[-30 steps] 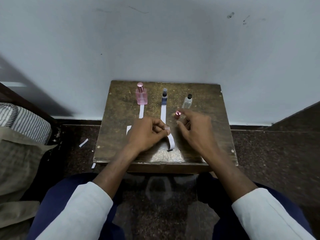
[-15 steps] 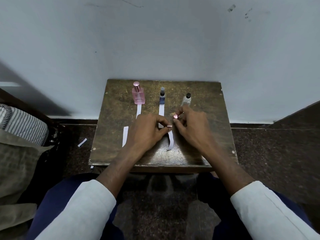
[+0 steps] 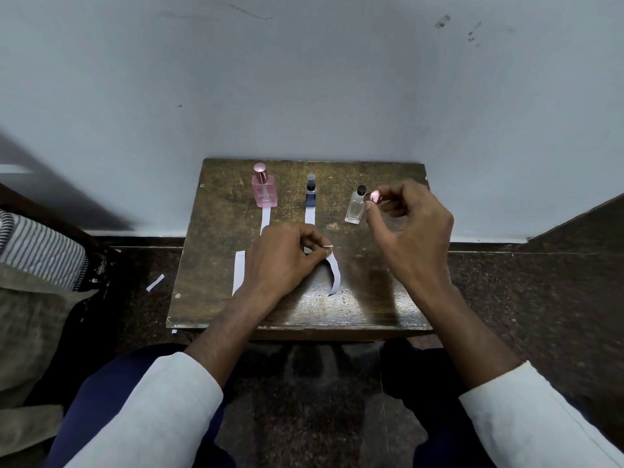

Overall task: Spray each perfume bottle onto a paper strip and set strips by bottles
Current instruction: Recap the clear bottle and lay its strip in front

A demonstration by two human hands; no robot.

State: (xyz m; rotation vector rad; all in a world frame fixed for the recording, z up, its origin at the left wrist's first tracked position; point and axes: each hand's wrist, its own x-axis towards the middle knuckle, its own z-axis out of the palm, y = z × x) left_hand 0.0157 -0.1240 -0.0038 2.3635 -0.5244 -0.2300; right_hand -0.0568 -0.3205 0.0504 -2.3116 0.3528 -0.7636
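Nearest, the left hand (image 3: 287, 261) pinches a curling paper strip (image 3: 334, 275) above the bench (image 3: 216, 265), likely ready for spraying. The right hand (image 3: 408, 224) pinches a small pink bottle (image 3: 375, 196) beside the clear bottle (image 3: 356, 209). Behind stand the blue bottle (image 3: 311, 194) and large pink bottle (image 3: 264, 189), strips before them.

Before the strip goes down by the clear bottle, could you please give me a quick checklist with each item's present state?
1. Left hand pinches the curled strip: ok.
2. Right hand holds a small pink cap, so it is not free: not ok.
3. Clear bottle upright: ok.
4. Bare table in front of that bottle: ok.
5. Pink bottle and dark bottle each have a strip: ok.
6. Curled strip already sprayed: cannot tell.
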